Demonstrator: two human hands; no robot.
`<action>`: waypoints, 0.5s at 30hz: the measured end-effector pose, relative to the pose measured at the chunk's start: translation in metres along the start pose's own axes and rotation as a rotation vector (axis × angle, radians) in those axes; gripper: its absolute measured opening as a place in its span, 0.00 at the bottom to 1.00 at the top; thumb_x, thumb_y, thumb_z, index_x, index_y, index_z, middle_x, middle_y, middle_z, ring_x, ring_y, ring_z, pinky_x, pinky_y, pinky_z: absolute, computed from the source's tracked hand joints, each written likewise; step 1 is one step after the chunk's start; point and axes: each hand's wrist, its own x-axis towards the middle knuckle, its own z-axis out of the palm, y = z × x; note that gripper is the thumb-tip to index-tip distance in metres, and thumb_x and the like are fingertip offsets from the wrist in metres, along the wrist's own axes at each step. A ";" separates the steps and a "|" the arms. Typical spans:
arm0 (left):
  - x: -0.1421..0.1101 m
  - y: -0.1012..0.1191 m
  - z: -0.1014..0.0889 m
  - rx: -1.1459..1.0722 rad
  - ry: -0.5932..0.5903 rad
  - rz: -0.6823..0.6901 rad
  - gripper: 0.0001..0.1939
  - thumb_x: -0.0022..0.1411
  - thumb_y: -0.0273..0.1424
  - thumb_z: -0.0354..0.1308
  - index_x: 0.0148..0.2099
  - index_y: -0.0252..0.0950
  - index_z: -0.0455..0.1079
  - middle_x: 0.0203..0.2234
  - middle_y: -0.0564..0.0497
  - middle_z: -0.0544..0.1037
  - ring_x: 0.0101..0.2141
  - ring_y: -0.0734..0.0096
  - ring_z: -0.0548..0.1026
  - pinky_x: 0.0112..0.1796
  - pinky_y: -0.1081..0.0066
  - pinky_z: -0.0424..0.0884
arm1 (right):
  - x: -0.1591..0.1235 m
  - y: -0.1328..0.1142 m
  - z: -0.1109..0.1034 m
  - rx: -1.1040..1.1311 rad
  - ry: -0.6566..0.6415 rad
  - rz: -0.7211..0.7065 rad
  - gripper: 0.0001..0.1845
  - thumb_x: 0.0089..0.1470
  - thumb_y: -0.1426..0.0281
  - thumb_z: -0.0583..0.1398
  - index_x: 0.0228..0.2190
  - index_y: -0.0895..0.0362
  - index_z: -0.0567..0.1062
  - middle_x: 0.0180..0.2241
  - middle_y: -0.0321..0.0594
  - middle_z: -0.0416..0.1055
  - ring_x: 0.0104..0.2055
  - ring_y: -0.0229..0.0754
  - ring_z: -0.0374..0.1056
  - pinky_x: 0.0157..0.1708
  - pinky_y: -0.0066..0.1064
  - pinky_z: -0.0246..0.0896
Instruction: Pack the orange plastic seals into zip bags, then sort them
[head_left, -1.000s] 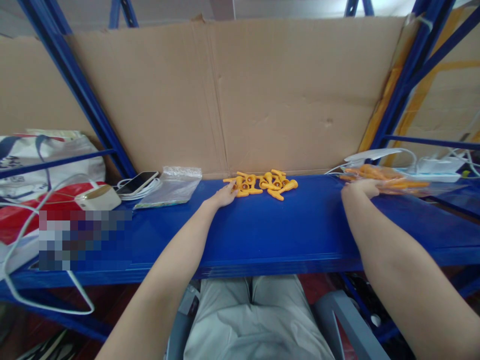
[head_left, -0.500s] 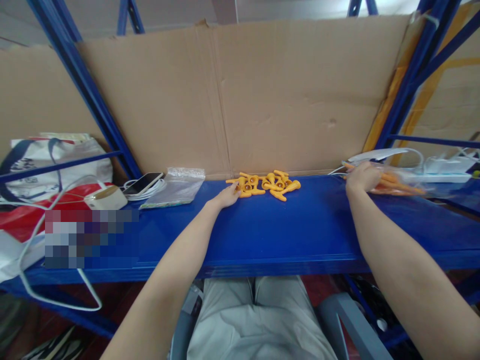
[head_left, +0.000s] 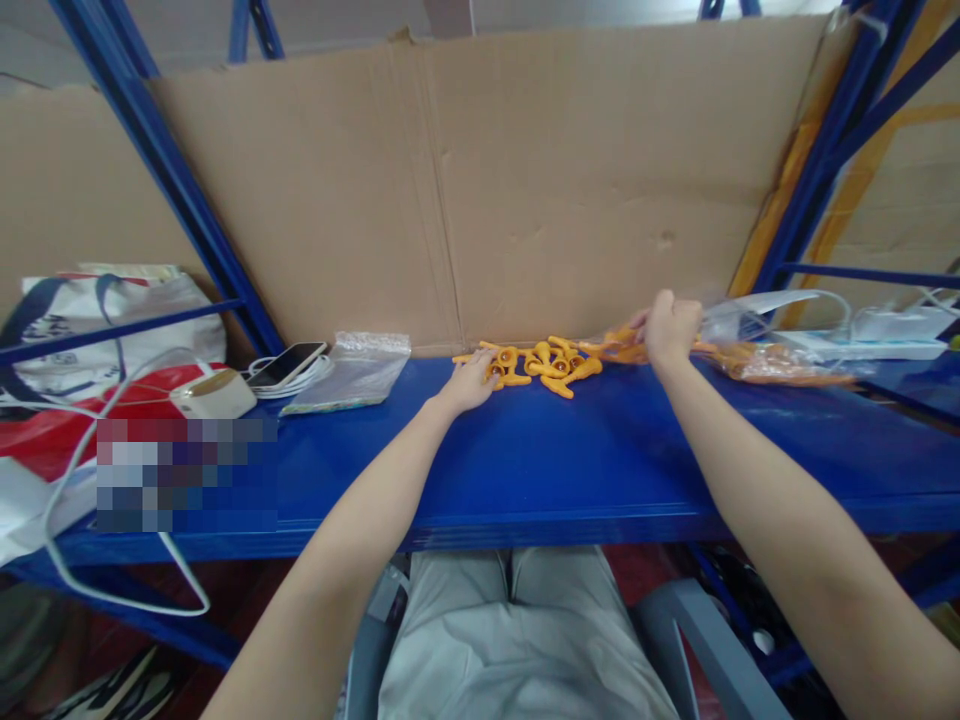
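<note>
Small yellow-orange plastic pieces (head_left: 556, 366) with rounded heads and short stems lie in a cluster against the cardboard at the back of the blue shelf. My left hand (head_left: 471, 380) rests on the left end of this cluster, fingers stretched out over the pieces and partly hidden. To the right, my right hand (head_left: 671, 325) is closed around orange plastic pieces (head_left: 621, 345), which stick out to its left, blurred and with a clear film about them. Close behind that hand, a clear plastic bag (head_left: 784, 362) with more orange pieces lies on the shelf.
A flat clear bag (head_left: 356, 372), a phone (head_left: 289, 366) and a coiled white cable (head_left: 300, 388) lie left of the cluster. Farther left are a white device (head_left: 214, 396) and a cloth bag (head_left: 120, 325). A power strip (head_left: 870, 345) is at the right. Blue posts (head_left: 199, 220) frame the cardboard (head_left: 585, 190).
My right hand has moved left from the clear bag toward the cluster, bringing orange pieces with it. My left hand has shifted slightly right over the pieces.
</note>
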 end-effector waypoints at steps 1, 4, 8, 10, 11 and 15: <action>0.001 0.001 0.001 -0.008 0.002 0.032 0.29 0.66 0.32 0.50 0.68 0.34 0.59 0.67 0.40 0.63 0.68 0.57 0.58 0.66 0.54 0.56 | -0.002 -0.006 0.003 0.053 -0.025 0.009 0.33 0.65 0.66 0.41 0.25 0.63 0.79 0.19 0.47 0.70 0.29 0.46 0.73 0.34 0.36 0.69; 0.001 0.005 0.004 -0.027 -0.003 0.108 0.30 0.66 0.37 0.53 0.67 0.34 0.61 0.67 0.39 0.63 0.68 0.54 0.59 0.66 0.53 0.56 | -0.008 -0.025 0.013 0.191 -0.081 0.015 0.33 0.65 0.61 0.42 0.27 0.63 0.80 0.18 0.47 0.69 0.25 0.44 0.72 0.28 0.35 0.69; -0.002 0.009 0.003 -0.038 -0.025 0.120 0.37 0.62 0.47 0.59 0.67 0.34 0.61 0.67 0.37 0.63 0.68 0.47 0.58 0.66 0.48 0.53 | -0.010 -0.046 0.030 0.332 -0.132 -0.002 0.31 0.65 0.56 0.47 0.29 0.62 0.80 0.19 0.48 0.70 0.24 0.44 0.71 0.24 0.33 0.68; -0.004 0.011 0.003 -0.065 -0.023 0.097 0.42 0.58 0.49 0.62 0.68 0.35 0.59 0.67 0.38 0.63 0.67 0.45 0.58 0.66 0.46 0.51 | -0.011 -0.058 0.038 0.390 -0.167 -0.010 0.30 0.64 0.55 0.48 0.28 0.62 0.79 0.19 0.47 0.70 0.23 0.42 0.70 0.24 0.32 0.67; -0.004 0.012 0.003 -0.096 -0.015 0.090 0.43 0.57 0.50 0.63 0.69 0.35 0.59 0.67 0.38 0.64 0.67 0.45 0.58 0.66 0.46 0.51 | -0.012 -0.063 0.042 0.419 -0.185 -0.011 0.29 0.64 0.55 0.48 0.27 0.62 0.79 0.19 0.46 0.70 0.23 0.42 0.70 0.24 0.32 0.67; -0.004 0.015 0.001 -0.322 0.069 0.158 0.40 0.61 0.47 0.60 0.70 0.35 0.56 0.66 0.42 0.65 0.66 0.54 0.62 0.65 0.55 0.58 | -0.021 -0.086 0.050 0.553 -0.282 0.002 0.27 0.63 0.58 0.48 0.24 0.60 0.77 0.16 0.41 0.66 0.20 0.39 0.68 0.23 0.30 0.66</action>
